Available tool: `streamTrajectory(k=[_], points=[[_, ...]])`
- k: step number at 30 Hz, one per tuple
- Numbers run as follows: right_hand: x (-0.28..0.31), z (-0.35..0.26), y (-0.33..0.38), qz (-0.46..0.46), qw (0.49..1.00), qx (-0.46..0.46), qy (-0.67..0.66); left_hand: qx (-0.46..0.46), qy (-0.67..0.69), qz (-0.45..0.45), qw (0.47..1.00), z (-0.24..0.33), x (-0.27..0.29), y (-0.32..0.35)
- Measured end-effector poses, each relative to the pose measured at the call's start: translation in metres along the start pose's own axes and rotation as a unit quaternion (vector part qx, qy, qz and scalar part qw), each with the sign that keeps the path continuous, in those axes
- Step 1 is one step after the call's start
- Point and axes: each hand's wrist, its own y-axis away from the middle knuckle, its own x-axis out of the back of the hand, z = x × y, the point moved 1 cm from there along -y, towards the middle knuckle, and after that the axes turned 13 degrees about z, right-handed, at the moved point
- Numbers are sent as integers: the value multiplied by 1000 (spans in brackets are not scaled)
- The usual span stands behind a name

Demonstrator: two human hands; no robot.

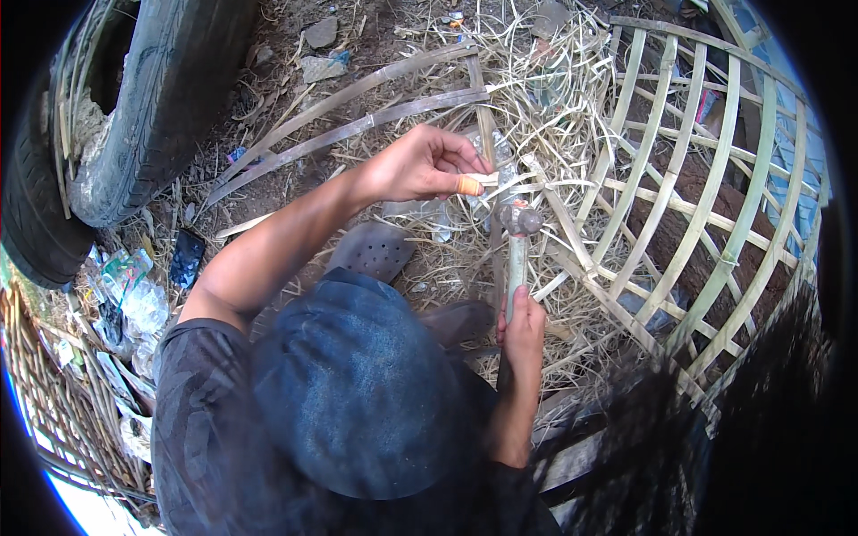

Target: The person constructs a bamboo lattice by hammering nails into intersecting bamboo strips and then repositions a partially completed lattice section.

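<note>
Pinches flat pale bamboo strip (488,179) between thumb and fingers of left hand (431,165), grips grey metal-headed hammer (517,259) in right hand (524,325).

Bright daylight, glaring white lower left, deeply shadowed lower right, edges bending.

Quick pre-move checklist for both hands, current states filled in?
1. Right hand gripping hammer: ok, wrapped around the handle.
2. Left hand on pale strip: ok, pinched in the fingertips.
3. Left hand well away from hammer head: not ok, looks close.
4. Orange wrap on left thumb secure: cannot tell.
5. Area around hammer head free of pale shavings: not ok, loose ones nearby.
</note>
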Motion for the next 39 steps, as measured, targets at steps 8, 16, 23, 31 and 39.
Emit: streamTrajectory(k=[8,16,23,31,39], points=[[0,0,1,-3,1000,-11,14,41,35,-39,998,17,-2,11],[0,5,-2,0,1000,-15,11,-108,-160,-2,981,13,-6,8],[0,5,-3,-2,1000,-24,10,-149,-533,125,823,-25,-28,-9],[-2,3,0,3,999,-18,27,-37,-736,84,670,-17,-48,-47],[-2,6,-2,2,1000,-11,16,-32,-741,73,666,-22,-32,-37]])
